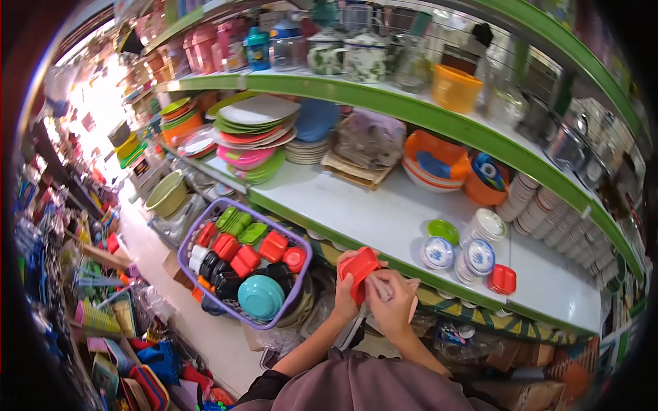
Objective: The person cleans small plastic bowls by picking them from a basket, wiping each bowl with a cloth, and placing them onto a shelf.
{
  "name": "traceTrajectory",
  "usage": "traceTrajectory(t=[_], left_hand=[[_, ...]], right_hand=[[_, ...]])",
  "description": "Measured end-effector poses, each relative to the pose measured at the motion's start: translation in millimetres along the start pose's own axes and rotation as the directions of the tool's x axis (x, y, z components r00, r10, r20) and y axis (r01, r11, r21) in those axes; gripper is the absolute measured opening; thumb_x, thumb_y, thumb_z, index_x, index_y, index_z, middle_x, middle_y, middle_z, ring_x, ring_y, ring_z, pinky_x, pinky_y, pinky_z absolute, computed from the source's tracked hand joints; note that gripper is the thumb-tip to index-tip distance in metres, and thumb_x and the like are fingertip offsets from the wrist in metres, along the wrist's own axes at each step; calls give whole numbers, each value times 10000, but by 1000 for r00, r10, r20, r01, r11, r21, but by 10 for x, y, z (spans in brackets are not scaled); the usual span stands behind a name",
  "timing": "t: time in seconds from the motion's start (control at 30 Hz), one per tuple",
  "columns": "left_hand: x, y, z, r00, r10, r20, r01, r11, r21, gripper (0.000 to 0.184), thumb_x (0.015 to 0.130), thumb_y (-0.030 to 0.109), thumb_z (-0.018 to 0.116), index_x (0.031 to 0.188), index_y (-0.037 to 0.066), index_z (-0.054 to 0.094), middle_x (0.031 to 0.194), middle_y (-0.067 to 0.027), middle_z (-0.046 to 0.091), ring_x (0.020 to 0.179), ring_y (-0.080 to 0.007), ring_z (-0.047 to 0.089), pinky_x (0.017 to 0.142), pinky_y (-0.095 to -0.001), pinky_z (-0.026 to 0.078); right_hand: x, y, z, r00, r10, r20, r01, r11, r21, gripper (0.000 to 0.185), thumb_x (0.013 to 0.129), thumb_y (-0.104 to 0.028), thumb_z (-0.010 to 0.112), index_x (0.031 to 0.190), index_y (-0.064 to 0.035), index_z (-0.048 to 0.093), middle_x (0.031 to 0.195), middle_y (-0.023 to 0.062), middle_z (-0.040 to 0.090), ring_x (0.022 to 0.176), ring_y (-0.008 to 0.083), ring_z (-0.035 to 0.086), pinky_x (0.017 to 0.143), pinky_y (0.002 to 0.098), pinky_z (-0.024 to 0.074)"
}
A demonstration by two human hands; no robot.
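A small red dish (359, 266) is held in my left hand (345, 299), whose fingers wrap round its left side. Pressed against the dish from the right, my right hand (392, 301) is closed on a pale, crumpled cloth (381, 289). Both hands are in front of the green shelf edge. To their left is a purple basket (306, 268) holding red, green, black and white dishes and a turquoise bowl (261, 297). On the white shelf to the right, another red dish (502, 279) lies beside stacked blue-and-white bowls (478, 256) and a green dish (443, 231).
Stacked plates (255, 123), a wrapped pile (367, 147) and orange bowls (434, 162) stand along the shelf (329, 195). An upper shelf holds mugs and an orange cup (456, 88). Crowded goods line the lower left beside the narrow floor (185, 294).
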State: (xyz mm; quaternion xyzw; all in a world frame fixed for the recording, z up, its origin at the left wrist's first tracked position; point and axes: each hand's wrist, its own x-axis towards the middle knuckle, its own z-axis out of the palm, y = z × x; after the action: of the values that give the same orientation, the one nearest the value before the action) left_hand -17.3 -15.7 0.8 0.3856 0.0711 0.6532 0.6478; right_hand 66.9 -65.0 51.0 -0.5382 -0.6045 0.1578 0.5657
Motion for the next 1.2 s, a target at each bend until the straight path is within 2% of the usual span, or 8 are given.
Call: traceTrajectory(t=[0.17,0.33,0.43,0.63,0.8,0.93,1.07,1.2], left_hand=[[90,-163,348,993,-34,114,38,999,-34,541,932,532,474,1279,137,345,1286,-248,447,1098,-385,558,905,-490,498],[61,-474,576,981,-98,168,105,994,-36,551,937,562,441,1278,143,331,1291,-243,446,1101,-386,555,868,-502,517],[37,-481,669,964,-214,155,229,970,-84,564,933,581,431,1275,143,337,1287,-234,457,1095,-392,560,865,-505,519],[-22,-557,821,982,-162,91,168,984,-52,556,932,582,425,1263,141,356,1265,-230,485,1093,-384,571,890,-507,512],[21,-494,796,961,-231,149,244,967,-78,567,928,586,436,1265,137,357,1267,-236,486,1103,-386,568,933,-508,482],[-4,-577,781,979,-149,136,157,986,-50,566,932,573,437,1274,130,350,1277,-242,481,1110,-391,563,941,-512,478],[7,-575,826,967,-209,142,217,975,-40,545,948,550,421,1281,126,340,1287,-244,476,1118,-397,559,940,-505,478],[19,-555,747,972,-189,141,197,979,-43,545,950,555,417,1280,130,332,1293,-248,470,1120,-402,558,930,-505,485]], right_hand=[[-53,38,-435,979,-203,22,204,977,-67,159,733,22,701,882,14,646,867,141,656,771,261,655,675,310,493],[-68,216,-644,956,-131,-261,77,975,-210,125,764,-31,720,857,-33,637,834,123,625,657,260,622,564,347,488],[-215,37,-749,967,-250,-46,237,951,-197,157,741,8,705,879,0,631,840,140,623,679,268,613,611,312,481],[-58,257,-969,955,-198,-221,98,914,-394,98,773,-24,687,856,-29,635,849,107,618,675,264,622,556,352,476],[-192,135,-914,951,-309,-23,293,923,-251,83,787,-18,661,868,-24,644,778,120,576,638,290,601,546,353,475],[-44,465,-1056,949,-224,-223,131,921,-367,71,805,-49,649,874,-39,635,714,114,579,633,296,608,572,388,487],[-225,261,-783,967,-245,-66,217,935,-279,122,828,-88,644,933,-34,614,739,147,606,630,313,618,561,418,488],[-136,356,-960,990,-132,-43,105,913,-394,113,838,-107,640,908,-24,607,730,147,628,635,322,626,573,411,501]])
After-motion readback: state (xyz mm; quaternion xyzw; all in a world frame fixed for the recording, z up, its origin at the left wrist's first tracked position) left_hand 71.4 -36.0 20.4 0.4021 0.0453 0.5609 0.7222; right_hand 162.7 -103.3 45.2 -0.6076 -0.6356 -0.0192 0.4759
